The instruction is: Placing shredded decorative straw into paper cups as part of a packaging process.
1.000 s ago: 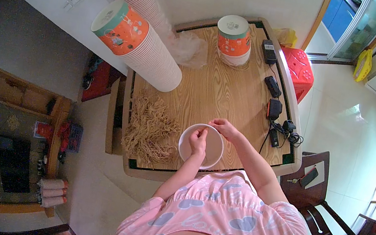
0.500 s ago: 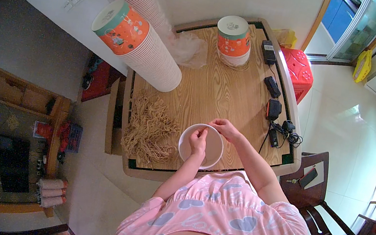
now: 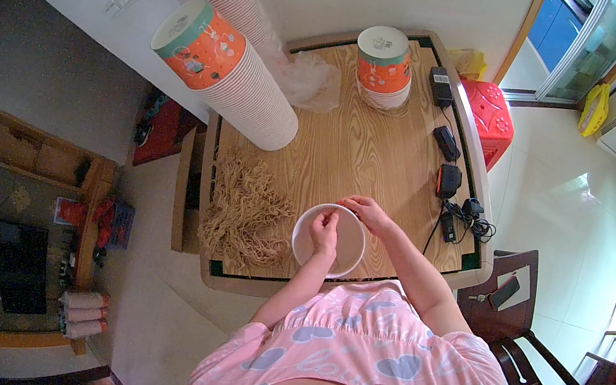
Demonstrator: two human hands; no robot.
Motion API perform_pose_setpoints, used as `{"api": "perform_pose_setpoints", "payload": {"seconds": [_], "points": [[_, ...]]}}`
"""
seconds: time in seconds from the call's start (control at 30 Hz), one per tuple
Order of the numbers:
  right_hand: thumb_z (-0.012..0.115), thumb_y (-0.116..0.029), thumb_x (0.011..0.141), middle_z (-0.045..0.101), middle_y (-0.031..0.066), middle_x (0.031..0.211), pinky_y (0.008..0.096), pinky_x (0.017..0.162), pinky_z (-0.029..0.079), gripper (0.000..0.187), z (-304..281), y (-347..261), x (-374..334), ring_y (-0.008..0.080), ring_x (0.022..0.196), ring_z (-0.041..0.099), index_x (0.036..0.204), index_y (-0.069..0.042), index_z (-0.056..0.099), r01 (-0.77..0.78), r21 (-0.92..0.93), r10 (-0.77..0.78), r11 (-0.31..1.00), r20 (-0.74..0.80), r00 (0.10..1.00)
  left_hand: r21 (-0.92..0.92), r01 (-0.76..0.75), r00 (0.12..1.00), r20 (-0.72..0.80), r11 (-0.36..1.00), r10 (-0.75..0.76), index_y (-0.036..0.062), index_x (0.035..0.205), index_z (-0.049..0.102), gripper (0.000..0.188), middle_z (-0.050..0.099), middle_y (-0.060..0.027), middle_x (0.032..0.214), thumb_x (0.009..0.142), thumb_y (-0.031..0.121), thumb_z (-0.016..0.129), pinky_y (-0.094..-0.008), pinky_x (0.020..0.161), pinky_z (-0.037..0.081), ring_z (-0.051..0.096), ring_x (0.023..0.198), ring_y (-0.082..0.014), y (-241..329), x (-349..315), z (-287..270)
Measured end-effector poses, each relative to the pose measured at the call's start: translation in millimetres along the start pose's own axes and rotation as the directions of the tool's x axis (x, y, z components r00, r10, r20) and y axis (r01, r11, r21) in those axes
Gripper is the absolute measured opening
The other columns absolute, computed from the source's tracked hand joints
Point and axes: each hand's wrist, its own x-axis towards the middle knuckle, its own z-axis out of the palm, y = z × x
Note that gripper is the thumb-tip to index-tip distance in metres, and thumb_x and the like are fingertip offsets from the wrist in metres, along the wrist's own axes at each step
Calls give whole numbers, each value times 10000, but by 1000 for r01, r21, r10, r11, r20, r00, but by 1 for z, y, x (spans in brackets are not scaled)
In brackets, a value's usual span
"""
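A round white paper bucket, its mouth facing up, is in front of me at the table's near edge. My left hand reaches into it, fingers pinched together near the far inner wall. Whatever those fingertips hold is too small to make out. From outside, my right hand is closed at the far rim, fingertips against the bucket wall and opposite the left hand. Left of the bucket lies a loose heap of tan paper twine.
A tall nested stack of paper buckets stands at the back left. A short stack is at the back. Black adapters and cables line the right side. A red stool and a dark wooden chair are beside the table.
My right hand has shifted slightly left and down along the bucket's far rim. The left hand stays pinched inside, almost unmoved.
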Motion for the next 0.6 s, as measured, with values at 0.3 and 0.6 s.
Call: {"api": "perform_pose_setpoints", "payload": {"seconds": [0.3, 0.6], "points": [[523, -180, 857, 596, 28, 849, 217, 647, 458, 221, -11, 3, 2, 94, 738, 553, 965, 1, 590, -11, -170, 21, 985, 60, 998, -32, -18, 1000, -6, 999, 17, 10, 855, 620, 122, 600, -10, 802, 791, 110, 591, -231, 667, 419, 522, 720, -90, 4, -4, 0], [502, -182, 869, 563, 1, 803, 221, 650, 441, 171, -6, 3, 5, 87, 733, 524, 902, -31, 575, 35, -249, -18, 968, 71, 997, -19, -5, 999, 31, 1000, 5, 17, 855, 631, 136, 606, -7, 812, 790, 134, 608, -226, 670, 406, 513, 740, -77, 5, -5, -2]]}}
